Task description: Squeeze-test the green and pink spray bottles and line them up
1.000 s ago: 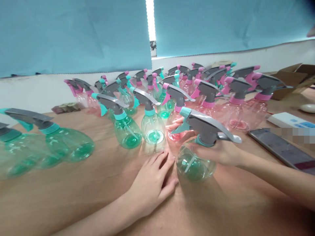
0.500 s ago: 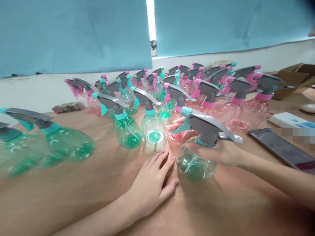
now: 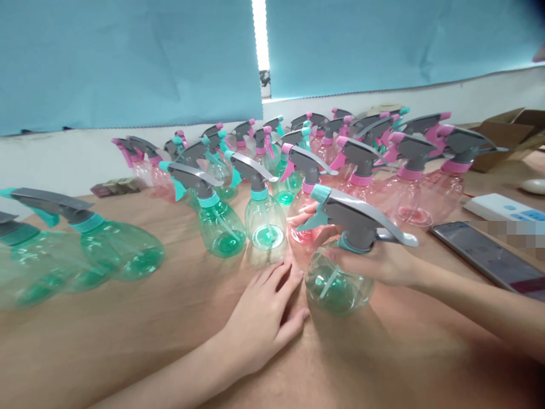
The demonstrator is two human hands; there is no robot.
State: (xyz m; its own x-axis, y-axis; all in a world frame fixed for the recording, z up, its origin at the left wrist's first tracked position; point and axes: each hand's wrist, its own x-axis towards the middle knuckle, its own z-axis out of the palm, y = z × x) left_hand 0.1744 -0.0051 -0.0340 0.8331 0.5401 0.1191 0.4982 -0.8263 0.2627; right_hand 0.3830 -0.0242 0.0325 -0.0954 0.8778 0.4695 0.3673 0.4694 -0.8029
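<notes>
A clear green spray bottle (image 3: 339, 284) with a grey and turquoise trigger head stands upright on the table in front of me. Around its neck, below the trigger, is my right hand (image 3: 383, 262), its thumb across the near side and its fingertips showing beyond. My left hand (image 3: 266, 309) lies palm down on the brown tabletop (image 3: 170, 341), fingers stretched out, just left of that bottle and apart from it. Beyond its fingertips stand a pale green spray bottle (image 3: 266, 218) and a darker green one (image 3: 221, 230). A pink spray bottle (image 3: 306, 207) is partly hidden by my right fingers.
Several pink and green spray bottles crowd the back of the table. More green bottles (image 3: 121, 250) stand at the left. To the right lie a phone (image 3: 485, 255), a white box-like object (image 3: 494, 205) and a cardboard box (image 3: 502, 139). Blue blinds (image 3: 128, 62) hang behind.
</notes>
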